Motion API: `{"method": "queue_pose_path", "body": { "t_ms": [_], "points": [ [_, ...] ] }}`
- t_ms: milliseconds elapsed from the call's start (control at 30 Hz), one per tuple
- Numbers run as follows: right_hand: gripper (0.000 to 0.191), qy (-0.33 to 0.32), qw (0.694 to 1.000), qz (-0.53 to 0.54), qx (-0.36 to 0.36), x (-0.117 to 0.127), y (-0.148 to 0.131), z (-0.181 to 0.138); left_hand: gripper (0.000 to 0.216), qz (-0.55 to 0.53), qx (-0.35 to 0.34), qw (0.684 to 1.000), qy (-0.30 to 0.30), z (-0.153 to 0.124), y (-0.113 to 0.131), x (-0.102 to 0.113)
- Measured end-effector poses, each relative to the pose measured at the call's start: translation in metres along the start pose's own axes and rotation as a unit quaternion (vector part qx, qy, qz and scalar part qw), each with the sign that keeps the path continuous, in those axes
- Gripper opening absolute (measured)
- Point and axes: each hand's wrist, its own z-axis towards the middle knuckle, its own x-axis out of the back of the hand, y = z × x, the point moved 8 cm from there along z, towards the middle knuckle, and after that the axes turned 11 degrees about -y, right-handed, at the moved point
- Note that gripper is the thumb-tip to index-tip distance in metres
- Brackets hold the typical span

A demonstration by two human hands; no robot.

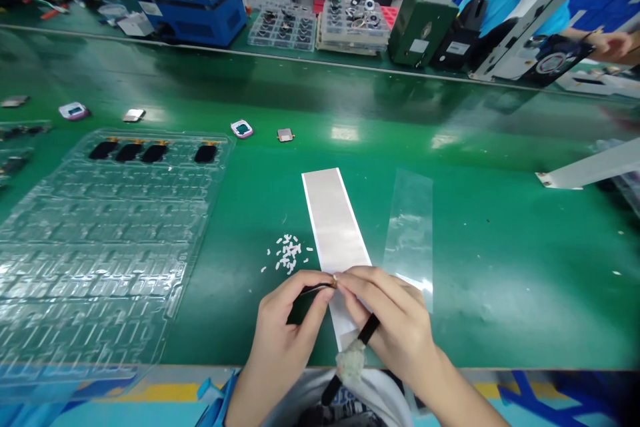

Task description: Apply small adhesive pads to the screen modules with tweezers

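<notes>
Left hand (287, 323), one: from my end I see its grip closed, thumb and forefinger pinching a thin dark part (316, 287).
Right hand (393, 313), one: fingertips meeting the part's gold-brown end; grip also closed around a black tool (369, 329), slanted, its middle wrapped in something pale.
Part, one: between the two hands, over the left edge of the strip.
Strip (335, 220), one: long, pale, white-edged, lying on the green counter (500, 253) and running under my hands.
Film (411, 213), one: clear, to the right of the strip, its near end partly behind the right hand.
Bits (289, 255), many: small, white, scattered left of the strip.
Tray (115, 227), one: clear, compartmented, at left; four black screens (154, 153) in its far row.
Modules (242, 129), five: small, spaced along the counter beyond the tray and strip.
</notes>
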Motion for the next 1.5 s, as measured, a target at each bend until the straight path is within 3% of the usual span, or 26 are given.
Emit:
{"method": "queue_pose_path", "body": {
  "t_ms": [133,333,467,567,633,700,767,833,933,1000,1500],
  "points": [
    [0.023,-0.004,1.000,0.011,0.001,-0.003,0.003,0.000,0.011,0.014,-0.001,1.000,0.012,0.000,0.001,0.003],
    [0.015,0.014,0.998,-0.069,0.002,-0.006,-0.002,-0.002,0.010,0.046,-0.010,0.999,0.016,0.003,0.006,0.001],
    [0.014,-0.001,0.996,0.068,-0.064,-0.004,0.011,0.010,0.008,0.035,-0.022,0.999,-0.006,-0.001,0.010,-0.002],
    [0.019,-0.093,0.975,0.174,-0.101,-0.018,0.021,0.025,0.009,0.016,-0.053,0.997,-0.054,-0.006,0.013,-0.008],
    [0.016,-0.144,0.963,0.191,-0.124,-0.028,0.027,0.031,0.008,-0.015,-0.059,0.995,-0.078,-0.010,0.011,-0.011],
    [0.013,-0.129,0.958,0.198,-0.164,-0.028,0.036,0.032,0.006,-0.082,-0.043,0.993,-0.076,-0.014,0.005,-0.011],
    [0.017,-0.104,0.936,0.257,-0.217,-0.030,0.046,0.029,0.008,-0.160,-0.023,0.985,-0.057,-0.016,-0.002,-0.009],
    [0.018,-0.129,0.887,0.361,-0.258,-0.040,0.048,0.021,0.011,-0.214,-0.004,0.976,-0.043,-0.016,-0.007,-0.008],
    [0.023,-0.189,0.817,0.474,-0.270,-0.054,0.042,0.012,0.012,-0.223,0.007,0.975,-0.026,-0.013,-0.007,-0.008],
    [0.028,-0.193,0.800,0.502,-0.264,-0.055,0.041,0.009,0.011,-0.203,0.013,0.979,-0.018,-0.010,-0.008,-0.008],
    [0.018,-0.116,0.859,0.415,-0.275,-0.041,0.043,0.008,0.022,-0.237,0.085,0.966,-0.064,-0.010,-0.011,-0.017]
  ]
}}
